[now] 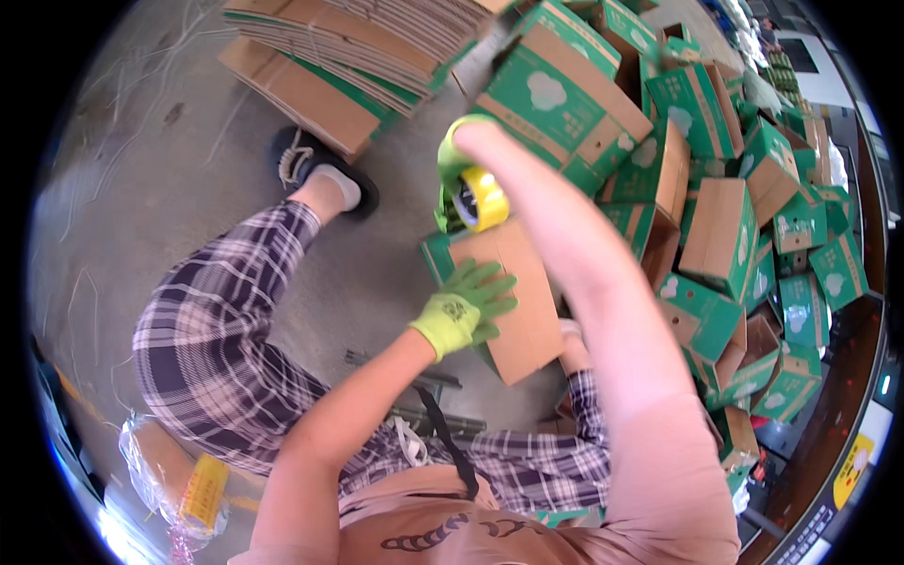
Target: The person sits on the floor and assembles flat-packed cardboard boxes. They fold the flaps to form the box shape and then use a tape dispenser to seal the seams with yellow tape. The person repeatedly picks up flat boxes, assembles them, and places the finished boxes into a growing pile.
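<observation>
A cardboard box [513, 325], brown on the face toward me with green on its far left side, sits between my legs. My left hand [463, 306], in a lime-green work glove, lies on that brown face with its fingers spread. At the box's far end, my right hand [452, 179], gloved the same way, is closed around a roll of yellow packing tape [488, 200]. Something dark fills the roll's core; I cannot make out whether it is a dispenser. My right forearm crosses above the box and hides part of its right edge.
To the right, many green-and-brown cartons [720, 231] lie heaped, several with open ends. Flattened cardboard sheets [358, 47] are stacked at the far left. A plastic-wrapped package with a yellow label [202, 490] rests on the concrete floor [141, 179] at the near left.
</observation>
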### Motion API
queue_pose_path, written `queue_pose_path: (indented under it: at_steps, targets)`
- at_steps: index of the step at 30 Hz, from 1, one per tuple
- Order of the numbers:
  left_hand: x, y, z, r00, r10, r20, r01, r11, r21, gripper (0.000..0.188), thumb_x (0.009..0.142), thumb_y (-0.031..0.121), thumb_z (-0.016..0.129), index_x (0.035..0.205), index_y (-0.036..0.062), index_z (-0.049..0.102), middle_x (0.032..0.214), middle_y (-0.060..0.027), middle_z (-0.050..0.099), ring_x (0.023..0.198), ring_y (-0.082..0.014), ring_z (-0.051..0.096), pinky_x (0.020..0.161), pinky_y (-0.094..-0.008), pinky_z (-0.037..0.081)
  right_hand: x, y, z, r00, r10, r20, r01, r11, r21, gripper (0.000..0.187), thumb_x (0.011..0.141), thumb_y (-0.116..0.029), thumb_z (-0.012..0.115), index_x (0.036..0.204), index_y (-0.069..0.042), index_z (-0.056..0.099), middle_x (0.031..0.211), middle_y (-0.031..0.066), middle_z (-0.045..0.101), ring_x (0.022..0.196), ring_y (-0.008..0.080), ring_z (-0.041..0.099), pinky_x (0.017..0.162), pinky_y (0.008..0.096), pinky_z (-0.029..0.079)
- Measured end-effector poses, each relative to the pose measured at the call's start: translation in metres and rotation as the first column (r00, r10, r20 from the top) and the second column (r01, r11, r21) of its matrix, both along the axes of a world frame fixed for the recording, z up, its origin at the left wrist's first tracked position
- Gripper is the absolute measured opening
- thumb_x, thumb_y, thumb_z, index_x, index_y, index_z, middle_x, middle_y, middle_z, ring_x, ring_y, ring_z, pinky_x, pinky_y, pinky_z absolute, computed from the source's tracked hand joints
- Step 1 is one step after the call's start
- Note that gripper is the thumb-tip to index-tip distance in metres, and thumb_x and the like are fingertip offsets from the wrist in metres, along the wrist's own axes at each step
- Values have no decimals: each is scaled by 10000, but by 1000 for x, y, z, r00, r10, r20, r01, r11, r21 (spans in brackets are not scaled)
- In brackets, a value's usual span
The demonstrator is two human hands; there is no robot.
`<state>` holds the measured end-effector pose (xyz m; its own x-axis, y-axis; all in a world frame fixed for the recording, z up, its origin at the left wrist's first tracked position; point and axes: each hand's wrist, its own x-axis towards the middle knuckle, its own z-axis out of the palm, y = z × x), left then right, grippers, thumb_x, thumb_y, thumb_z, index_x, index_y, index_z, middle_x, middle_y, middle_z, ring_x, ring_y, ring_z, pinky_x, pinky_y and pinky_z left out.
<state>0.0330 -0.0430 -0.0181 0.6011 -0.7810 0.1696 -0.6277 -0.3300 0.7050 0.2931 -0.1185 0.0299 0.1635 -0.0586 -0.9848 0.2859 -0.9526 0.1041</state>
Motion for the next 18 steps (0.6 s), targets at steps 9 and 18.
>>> queue_pose_path:
  at_steps: [9, 18]
  targets:
    - [4, 9, -18, 960, 244, 136, -221, 961, -164, 541, 557, 384, 827, 924, 67, 587, 1088, -146, 567, 1092, -362, 520, 992, -514, 411, -361, -125, 103, 272, -500, 822, -229, 796, 560, 401, 777, -96, 664, 1177, -101, 632, 1167, 172, 618, 901, 370, 630, 701, 447, 526]
    - [49, -3, 27, 955, 185, 231, -212, 972, 100, 478, 676, 382, 769, 1069, 138, 650, 1179, -127, 562, 1182, -340, 480, 1044, -516, 337, -429, -176, -50, 437, -408, 802, 64, 903, 425, 221, 732, -119, 677, 947, -168, 675, 993, 109, 630, 868, 360, 597, 719, 467, 488]
